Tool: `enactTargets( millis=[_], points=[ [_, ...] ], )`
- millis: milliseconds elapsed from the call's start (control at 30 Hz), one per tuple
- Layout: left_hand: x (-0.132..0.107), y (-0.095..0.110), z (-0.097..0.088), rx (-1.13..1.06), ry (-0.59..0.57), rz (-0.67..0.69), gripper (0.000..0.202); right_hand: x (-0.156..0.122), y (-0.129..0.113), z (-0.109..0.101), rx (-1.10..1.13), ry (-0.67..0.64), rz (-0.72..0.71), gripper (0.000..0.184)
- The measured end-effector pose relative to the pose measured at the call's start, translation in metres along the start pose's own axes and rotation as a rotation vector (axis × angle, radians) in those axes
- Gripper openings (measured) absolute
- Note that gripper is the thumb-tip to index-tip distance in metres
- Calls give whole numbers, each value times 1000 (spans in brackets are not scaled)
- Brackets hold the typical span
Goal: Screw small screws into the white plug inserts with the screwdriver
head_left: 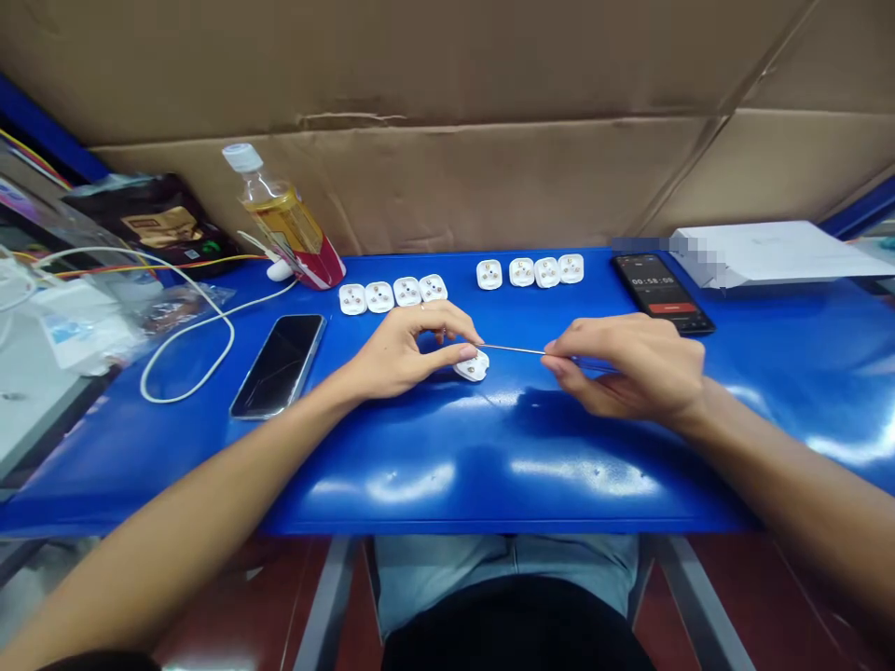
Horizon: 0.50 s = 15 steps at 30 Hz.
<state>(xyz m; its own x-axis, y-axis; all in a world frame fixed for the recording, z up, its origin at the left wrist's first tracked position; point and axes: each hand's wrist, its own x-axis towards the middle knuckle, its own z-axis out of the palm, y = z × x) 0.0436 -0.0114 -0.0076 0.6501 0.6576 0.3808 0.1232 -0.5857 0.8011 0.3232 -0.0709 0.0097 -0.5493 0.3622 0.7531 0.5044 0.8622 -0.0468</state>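
So the white plug piece (473,366) sits dead centre on the blue bench (447,466), resting on the surface with the left hand (398,352) curled over it from 9 o'clock, thumb and fingers clamped on its edges; the right hand (629,365) comes in from 3 o'clock with its fingers pinched tight on a thin metal tool (510,349), whose tip runs level right up to the piece; whether the tip is actually inside a hole I can't tell. My guess is the piece is light hard plastic, stiff but smooth and glossy, so it'll skate on that shiny bench unless you pin it by the sides like this; the tool looks skinny enough to flex, so hold it close to the working end. Around it: a row of four matching pieces (392,294) at 11 o'clock, another four (530,271) at 1 o'clock, a dark phone (280,363) at 9, a phone showing a timer (663,293) at 2, a drink bottle (283,216) leaning way out at 10.
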Motion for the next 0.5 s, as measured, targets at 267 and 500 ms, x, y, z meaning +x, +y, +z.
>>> enactTargets(
  millis=[267,500],
  points=[
    [0,-1,1,37,10,38,14,0,1,-1,13,-20,12,3],
    [0,1,-7,211,-149,-45,50,2,5,-4,-128,-44,54,10]
  ],
)
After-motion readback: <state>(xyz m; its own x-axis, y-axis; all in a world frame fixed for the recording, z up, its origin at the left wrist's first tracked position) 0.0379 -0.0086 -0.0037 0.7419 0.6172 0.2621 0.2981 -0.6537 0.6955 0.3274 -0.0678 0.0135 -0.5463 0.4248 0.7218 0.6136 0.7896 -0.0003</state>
